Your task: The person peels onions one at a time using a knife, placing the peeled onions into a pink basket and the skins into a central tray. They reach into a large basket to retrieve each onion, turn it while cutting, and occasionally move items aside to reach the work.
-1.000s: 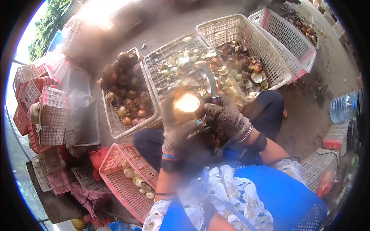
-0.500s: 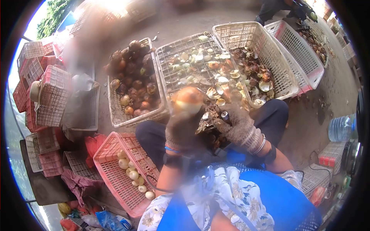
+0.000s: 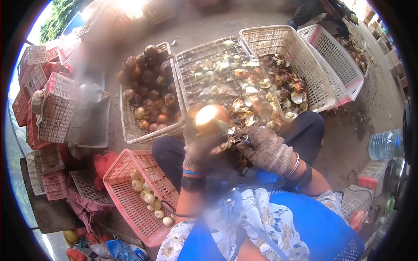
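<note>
My left hand (image 3: pixel 196 150), in a dirty knitted glove, is closed around a large onion (image 3: pixel 214 119) with brown-orange skin and a bright glare on it. Close beside it, my right hand (image 3: pixel 269 148), also gloved, is closed on what looks like a small knife (image 3: pixel 247 139); only its dark handle end shows and the blade is hard to make out. Dry peel hangs between the two hands. Just beyond them, a white crate with a grid top (image 3: pixel 185 80) carries loose onion skins (image 3: pixel 251 90). Part of the view is blurred by a smudge.
Unpeeled onions (image 3: pixel 150 93) fill a white crate (image 3: pixel 124 126) at the left. Peeled white onions (image 3: pixel 149 198) lie in a pink crate (image 3: pixel 126 217) by my left knee. Another crate (image 3: pixel 315 78) holds peel. Stacked crates (image 3: pixel 61 108) stand far left; a person (image 3: pixel 313 13) works behind.
The onion has turned in my left hand, showing a different side. My right hand has moved slightly left, toward the onion, and the knife handle has shifted with it.
</note>
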{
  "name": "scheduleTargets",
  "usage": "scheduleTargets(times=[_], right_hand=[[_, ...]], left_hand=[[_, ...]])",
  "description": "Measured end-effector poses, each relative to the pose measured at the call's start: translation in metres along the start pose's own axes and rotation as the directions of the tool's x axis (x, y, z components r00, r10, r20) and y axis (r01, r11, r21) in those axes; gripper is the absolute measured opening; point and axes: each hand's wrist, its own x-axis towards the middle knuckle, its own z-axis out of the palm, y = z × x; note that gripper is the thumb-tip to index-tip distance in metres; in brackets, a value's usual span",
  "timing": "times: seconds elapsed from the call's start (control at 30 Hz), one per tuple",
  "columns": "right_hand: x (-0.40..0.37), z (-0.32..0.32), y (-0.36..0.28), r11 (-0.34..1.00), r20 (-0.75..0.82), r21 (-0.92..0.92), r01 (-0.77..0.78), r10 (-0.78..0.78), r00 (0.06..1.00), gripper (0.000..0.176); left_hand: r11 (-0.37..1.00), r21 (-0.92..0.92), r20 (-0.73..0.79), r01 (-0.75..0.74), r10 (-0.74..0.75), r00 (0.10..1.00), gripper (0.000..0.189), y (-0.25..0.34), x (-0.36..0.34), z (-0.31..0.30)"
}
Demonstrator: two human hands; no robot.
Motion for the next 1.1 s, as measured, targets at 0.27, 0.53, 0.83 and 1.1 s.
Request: scheduleTargets(times=[0.27, 0.53, 0.83, 1.1], right_hand=[[0.009, 0.012, 0.005, 0.982, 0.163, -0.023, -0.187, 0.188, 0.969, 0.033], [0.036, 0.040, 0.036, 0.988, 0.038, 0.152, -0.004, -0.001, 0.999, 0.037], [0.006, 0.004, 0.026, 0.992, -0.116, -0.102, 0.073, -0.084, 0.990, 0.039], [0.008, 0.022, 0.049, 0.725, -0.127, -0.649, 0.231, -0.402, 0.907, 0.035]], left_hand=[[0.997, 0.005, 0.078, 0.082, -0.082, 0.994, 0.072, -0.010, -0.018, 0.013], [0.655, -0.662, 0.056, 0.364, -0.442, 0.895, 0.060, -0.052, -0.020, 0.033], [0.888, -0.370, -0.175, 0.274, -0.356, 0.918, 0.046, -0.010, 0.019, 0.021], [0.700, -0.672, -0.155, 0.244, -0.454, 0.877, 0.008, 0.011, 0.024, 0.036]])
